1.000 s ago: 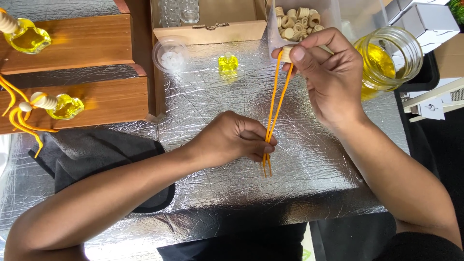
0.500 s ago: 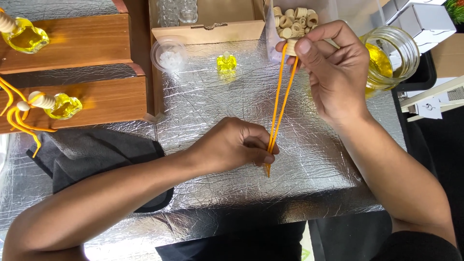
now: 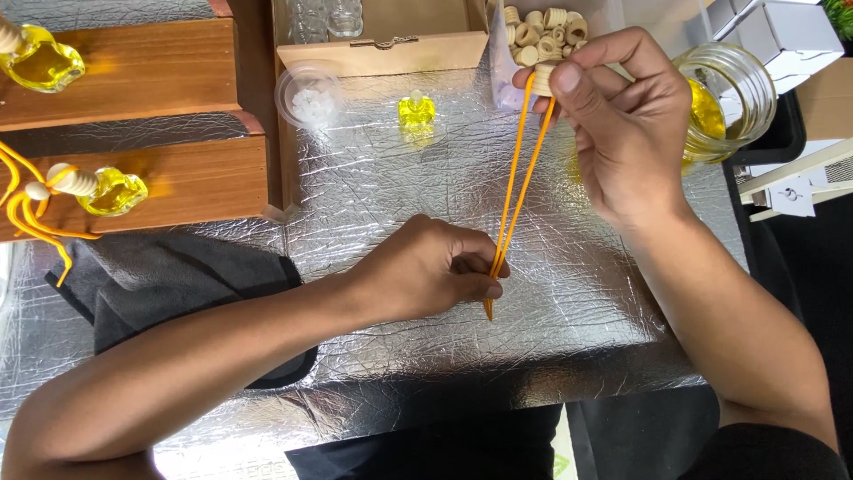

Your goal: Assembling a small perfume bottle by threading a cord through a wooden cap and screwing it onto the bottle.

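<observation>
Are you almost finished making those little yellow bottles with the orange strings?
Partly. Two yellow bottles with orange strings already lie on the wooden steps. Right now the left hand pinches the lower ends of an orange cord, while the right hand holds its top, where a wooden ring sits. One small yellow bottle on the silver mat has no string yet.

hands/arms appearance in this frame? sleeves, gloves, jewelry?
Both hands are bare: no gloves, and no rings or watch show. The left hand and right hand come in on bare forearms. A dark sleeve edge shows only at the right upper arm, low in the frame; the left arm shows no sleeve in view.
</observation>
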